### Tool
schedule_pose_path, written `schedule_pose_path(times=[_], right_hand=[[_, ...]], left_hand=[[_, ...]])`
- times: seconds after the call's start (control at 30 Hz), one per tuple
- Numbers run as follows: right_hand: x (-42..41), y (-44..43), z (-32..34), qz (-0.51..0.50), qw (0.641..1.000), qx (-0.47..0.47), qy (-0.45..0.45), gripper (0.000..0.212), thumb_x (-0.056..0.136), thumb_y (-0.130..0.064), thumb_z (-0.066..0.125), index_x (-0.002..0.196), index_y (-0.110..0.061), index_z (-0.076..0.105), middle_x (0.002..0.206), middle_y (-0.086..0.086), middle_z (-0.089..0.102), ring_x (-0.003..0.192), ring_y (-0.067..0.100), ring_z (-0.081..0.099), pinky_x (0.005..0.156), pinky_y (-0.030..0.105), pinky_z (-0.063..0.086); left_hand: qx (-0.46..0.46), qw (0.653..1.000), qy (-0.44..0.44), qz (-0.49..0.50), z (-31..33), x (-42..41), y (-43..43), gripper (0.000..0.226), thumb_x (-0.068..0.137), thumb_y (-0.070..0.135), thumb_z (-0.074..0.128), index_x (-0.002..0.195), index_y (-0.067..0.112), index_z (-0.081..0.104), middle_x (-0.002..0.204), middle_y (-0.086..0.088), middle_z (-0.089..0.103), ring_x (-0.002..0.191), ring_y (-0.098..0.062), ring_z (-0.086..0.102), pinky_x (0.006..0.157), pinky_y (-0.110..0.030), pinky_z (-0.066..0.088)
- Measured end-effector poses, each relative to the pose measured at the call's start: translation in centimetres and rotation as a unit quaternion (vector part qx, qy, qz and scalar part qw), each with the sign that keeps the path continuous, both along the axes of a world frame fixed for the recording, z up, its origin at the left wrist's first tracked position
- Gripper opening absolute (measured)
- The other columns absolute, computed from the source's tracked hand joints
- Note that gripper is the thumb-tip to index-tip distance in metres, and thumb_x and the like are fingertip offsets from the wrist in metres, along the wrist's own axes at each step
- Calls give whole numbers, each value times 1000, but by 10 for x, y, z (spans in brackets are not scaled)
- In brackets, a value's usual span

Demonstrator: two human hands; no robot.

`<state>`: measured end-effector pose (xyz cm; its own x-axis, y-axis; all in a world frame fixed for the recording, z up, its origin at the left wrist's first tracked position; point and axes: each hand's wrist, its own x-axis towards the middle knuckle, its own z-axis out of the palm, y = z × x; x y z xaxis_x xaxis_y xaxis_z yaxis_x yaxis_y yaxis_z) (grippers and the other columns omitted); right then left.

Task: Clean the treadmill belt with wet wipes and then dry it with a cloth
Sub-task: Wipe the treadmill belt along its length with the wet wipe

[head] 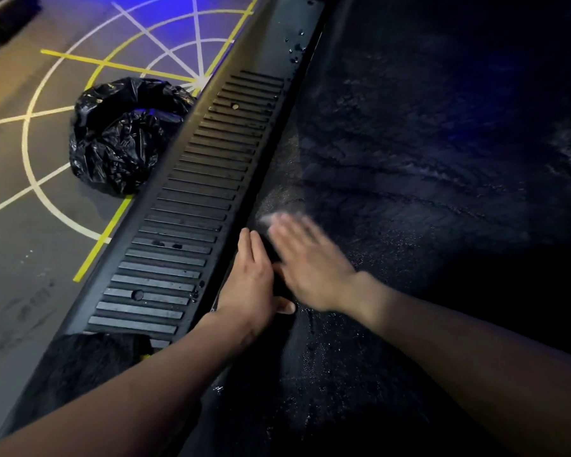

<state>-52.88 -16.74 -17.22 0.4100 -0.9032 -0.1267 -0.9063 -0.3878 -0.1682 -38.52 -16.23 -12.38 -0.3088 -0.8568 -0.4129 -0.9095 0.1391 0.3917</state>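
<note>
The treadmill belt (409, 192) lies wet and streaked beside the ribbed side rail (195, 209). The blurred right hand (310, 262) presses on it with straight fingers, apparently over a pale wipe (267, 221). The left hand (251, 285), also flat, rests at the belt's edge, probably as a brace.

So the floor (10, 268) here is a smooth grey gym surface with a painted pattern on it: white arcs and spokes (27, 150) fanning out like a spider web, plus yellow lines (112, 64) cutting across. A crumpled black bin bag (119, 140) sits right on top of the markings. Blue-purple light (165, 24) washes the far part of the floor, and the rest is pretty dim. There are dark scuff marks (30, 305) closer in. Something dark in the top-left corner (4, 18), can't tell what.
</note>
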Motion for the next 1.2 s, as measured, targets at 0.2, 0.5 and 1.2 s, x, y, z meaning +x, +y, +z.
schedule_pose_path(times=[0.2,0.5,1.2], right_hand=[[-29,-1,9,-76,996,22,43,65,105,-44,10,156,-9,-10,165,7,-15,150,17,-19,122,44,-10],[-54,23,8,-101,994,26,34,66,106,-46,10,155,-9,-13,164,9,-17,149,19,-22,122,42,-12],[-85,88,4,13,998,39,51,66,105,-49,7,153,-9,-17,162,9,-23,148,22,-27,121,43,-15]], left_hand=[[3,999,-38,-9,2,-4,0,135,66,38,86,151,-2,-12,160,-19,-14,150,-27,-6,117,-25,3],[2,990,-118,-79,0,-10,-5,121,73,44,80,153,3,-2,159,-23,-10,149,-34,-6,119,-33,-3],[36,952,-220,-211,0,-53,-15,111,82,35,69,154,18,-14,156,-24,-23,146,-40,-19,121,-48,9]])
